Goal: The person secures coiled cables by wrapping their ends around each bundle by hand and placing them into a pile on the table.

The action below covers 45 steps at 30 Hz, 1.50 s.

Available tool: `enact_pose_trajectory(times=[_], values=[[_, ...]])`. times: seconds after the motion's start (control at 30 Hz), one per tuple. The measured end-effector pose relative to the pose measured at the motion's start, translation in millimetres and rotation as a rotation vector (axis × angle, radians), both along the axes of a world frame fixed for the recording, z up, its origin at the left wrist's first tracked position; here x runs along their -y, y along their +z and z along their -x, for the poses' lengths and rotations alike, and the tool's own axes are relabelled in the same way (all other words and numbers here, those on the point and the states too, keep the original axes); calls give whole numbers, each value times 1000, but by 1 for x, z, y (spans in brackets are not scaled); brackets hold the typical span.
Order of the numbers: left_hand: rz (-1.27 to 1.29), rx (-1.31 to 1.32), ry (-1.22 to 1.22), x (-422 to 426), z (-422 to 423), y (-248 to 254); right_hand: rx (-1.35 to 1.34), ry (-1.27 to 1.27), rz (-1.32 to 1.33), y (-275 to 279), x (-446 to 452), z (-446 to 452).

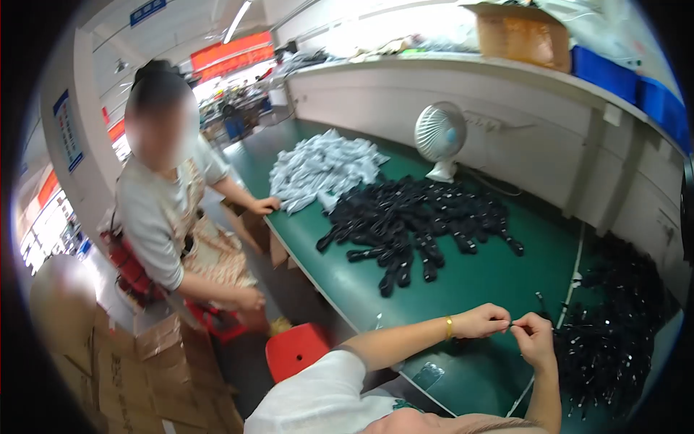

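My left hand, with a yellow band at its wrist, and my right hand meet above the front right of the green table. Fingertips of both are pinched together around a small dark piece, too little of which shows to tell its kind. Beyond my hands lies a heap of black looped bundles with small pale marks. Close by my right hand, a second black heap with shiny bits covers the table's right end.
A pale grey cloth heap and a small white fan stand farther back. A person is at the table's left edge. Near them are a red stool and cardboard boxes. A shelf holds a carton and blue bins.
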<state>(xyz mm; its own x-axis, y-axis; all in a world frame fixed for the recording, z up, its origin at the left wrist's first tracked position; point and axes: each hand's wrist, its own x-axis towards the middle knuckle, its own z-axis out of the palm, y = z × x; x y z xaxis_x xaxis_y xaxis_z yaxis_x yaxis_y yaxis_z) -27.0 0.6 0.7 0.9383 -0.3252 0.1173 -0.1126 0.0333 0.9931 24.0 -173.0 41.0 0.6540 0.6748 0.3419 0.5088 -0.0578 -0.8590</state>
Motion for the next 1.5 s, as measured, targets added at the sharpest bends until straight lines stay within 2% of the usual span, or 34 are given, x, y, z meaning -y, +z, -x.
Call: enact_pose_trajectory(times=[0.1, 0.13, 0.2, 0.27, 0.37, 0.43, 0.47, 0.6, 0.67, 0.73, 0.83, 0.9, 1.0, 1.03, 1.07, 1.1, 1.13, 1.17, 1.2, 1.27, 1.3, 1.33, 1.37, 1.4, 1.43, 1.47, 1.5], values=[[-28, 44, -13, 3, 4, -1, -35, 38, 38, -4, 0, 0], [72, 5, -25, 2, 3, 0, -40, 45, 41, -3, -4, 3], [250, -65, 0, 6, 3, 3, -226, -32, -110, 4, -11, 11], [281, -109, 14, 7, -1, 1, -220, -42, -127, -7, -12, 6], [289, -183, -21, 2, -3, 1, -436, -28, -248, 0, -15, 9], [215, -165, 1, -1, -5, 1, -326, -54, -217, -2, -11, 4], [258, -156, -32, -3, -6, -1, -148, -53, -71, -3, -5, -1], [214, -157, -81, -5, 0, 6, -144, -6, -8, 5, 3, 1], [12, 52, 15, -4, 3, 6, -190, 21, -14, 5, 3, 2], [67, -8, -4, -3, 3, 3, -213, 26, -23, 5, 4, 5], [23, 125, 9, -2, 0, 0, -195, 60, -36, -4, 0, 4], [115, 67, 43, -2, -2, 3, -327, -73, -212, -18, -10, 3], [262, 52, 290, 3, -2, 13, -394, -190, -371, -21, -31, 16], [433, 75, 376, 4, -6, 10, -388, -163, -312, -23, -32, 20], [579, 81, 404, 1, -10, 7, -245, -189, -159, -33, -34, 21], [727, 42, 426, 0, -12, 5, -84, -109, 22, -38, -34, 23], [872, 3, 446, -1, -13, 6, -30, -73, 50, -39, -36, 29], [909, 4, 348, -8, -15, -2, -199, -58, 40, -40, -40, 34], [901, 3, 347, -7, -17, -6, -201, -59, 32, -44, -41, 33], [1031, -72, 443, -1, -11, 9, -315, -105, -116, -46, -43, 30], [940, -78, 351, -3, -14, -1, -381, -161, -237, -38, -43, 32], [818, -140, 376, 3, -7, 5, -397, -197, -303, -35, -43, 28], [641, -123, 282, 3, -13, -8, -375, -188, -299, -38, -40, 22], [478, -214, 146, 1, -13, -11, -354, -179, -294, -44, -35, 14], [474, -214, 142, 2, -12, -9, -196, -168, -240, -45, -31, 8], [540, -236, 149, 5, -12, -10, -196, -173, -243, -45, -28, 8], [604, -258, 156, 8, -11, -10, 37, -221, -141, -39, -27, 10]])
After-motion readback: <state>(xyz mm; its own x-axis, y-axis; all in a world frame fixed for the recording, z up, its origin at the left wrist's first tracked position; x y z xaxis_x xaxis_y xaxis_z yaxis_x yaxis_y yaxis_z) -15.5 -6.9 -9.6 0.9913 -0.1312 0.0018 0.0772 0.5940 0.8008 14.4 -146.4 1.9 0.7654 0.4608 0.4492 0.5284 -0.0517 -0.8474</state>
